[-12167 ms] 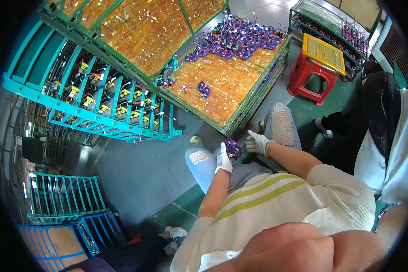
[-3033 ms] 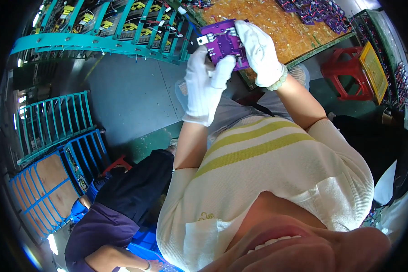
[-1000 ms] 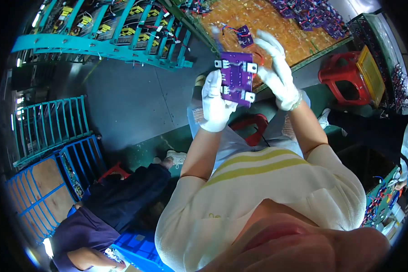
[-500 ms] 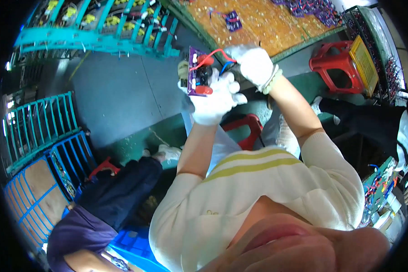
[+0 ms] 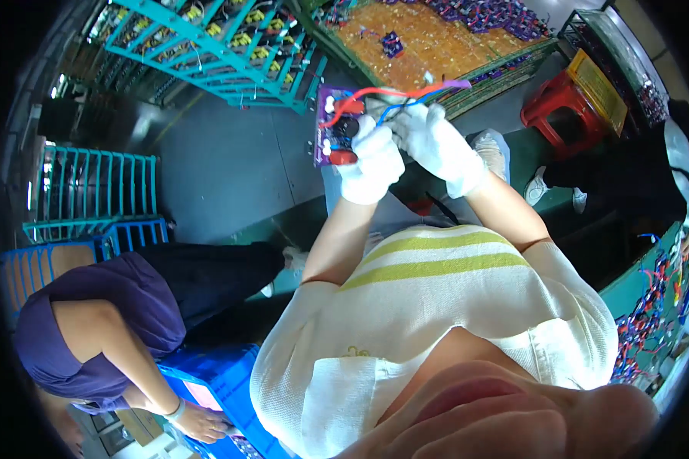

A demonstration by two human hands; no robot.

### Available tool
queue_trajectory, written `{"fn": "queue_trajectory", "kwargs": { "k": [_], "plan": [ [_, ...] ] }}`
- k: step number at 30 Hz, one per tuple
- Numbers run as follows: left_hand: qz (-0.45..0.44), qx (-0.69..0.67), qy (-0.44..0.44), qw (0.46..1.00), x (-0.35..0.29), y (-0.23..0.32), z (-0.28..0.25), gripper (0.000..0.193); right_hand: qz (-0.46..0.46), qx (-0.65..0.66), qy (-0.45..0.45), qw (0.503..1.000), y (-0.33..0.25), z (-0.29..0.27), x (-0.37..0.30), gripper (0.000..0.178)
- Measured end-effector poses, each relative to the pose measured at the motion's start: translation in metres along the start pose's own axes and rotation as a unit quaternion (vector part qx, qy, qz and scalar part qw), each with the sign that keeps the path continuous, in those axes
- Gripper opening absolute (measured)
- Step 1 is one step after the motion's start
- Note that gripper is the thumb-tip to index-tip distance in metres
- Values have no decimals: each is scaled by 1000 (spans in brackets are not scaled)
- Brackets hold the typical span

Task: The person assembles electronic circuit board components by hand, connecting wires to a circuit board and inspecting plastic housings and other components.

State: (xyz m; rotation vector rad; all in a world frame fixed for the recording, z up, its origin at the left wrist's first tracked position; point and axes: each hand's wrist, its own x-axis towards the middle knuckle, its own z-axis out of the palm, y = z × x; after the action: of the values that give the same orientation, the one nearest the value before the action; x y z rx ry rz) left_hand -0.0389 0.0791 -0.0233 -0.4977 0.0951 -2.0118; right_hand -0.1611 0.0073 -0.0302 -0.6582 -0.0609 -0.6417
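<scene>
Circuit board (image 5: 332,130) in the white-gloved left hand (image 5: 373,166)

Cool light brightening the cream knit top (image 5: 429,302), fisheye curvature bending the teal rack (image 5: 241,69), black vignetting swallowing the corners, edges softening

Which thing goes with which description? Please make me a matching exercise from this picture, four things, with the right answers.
1. left hand
2. held board
3. stool
4. crate

A. red, with yellow on top
B. blue, near the picture's lower edge
C. gloved in white
D. purple, with red and blue wires

Pairs: 1-C, 2-D, 3-A, 4-B.
</scene>
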Motion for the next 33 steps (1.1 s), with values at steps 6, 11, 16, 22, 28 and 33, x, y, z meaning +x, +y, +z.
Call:
{"fn": "queue_trajectory", "kwargs": {
  "k": [6, 11, 16, 22, 28, 33],
  "plan": [
    [-47, 105, 24, 993, -2, 2, -16, 37, -129, -200, 121, 964, -35, 37, 11, 35],
    [3, 225, 29, 974, 4, -1, -5, 72, -223, -392, 128, 883, -35, 34, 3, 26],
    [55, 222, 162, 960, -1, 5, -9, 111, -332, -742, 151, 563, -58, 21, -16, 12],
    [-52, 484, 297, 822, 3, -2, -24, 69, -240, -841, 71, 480, -71, 33, -42, 15],
    [-118, 442, 197, 867, 30, -23, -11, 75, -285, -776, 207, 523, -113, 48, -87, 22],
    [-157, 359, 285, 875, 25, 4, -21, 68, -216, -792, 461, 337, -174, 73, -200, 24]
  ]
}}
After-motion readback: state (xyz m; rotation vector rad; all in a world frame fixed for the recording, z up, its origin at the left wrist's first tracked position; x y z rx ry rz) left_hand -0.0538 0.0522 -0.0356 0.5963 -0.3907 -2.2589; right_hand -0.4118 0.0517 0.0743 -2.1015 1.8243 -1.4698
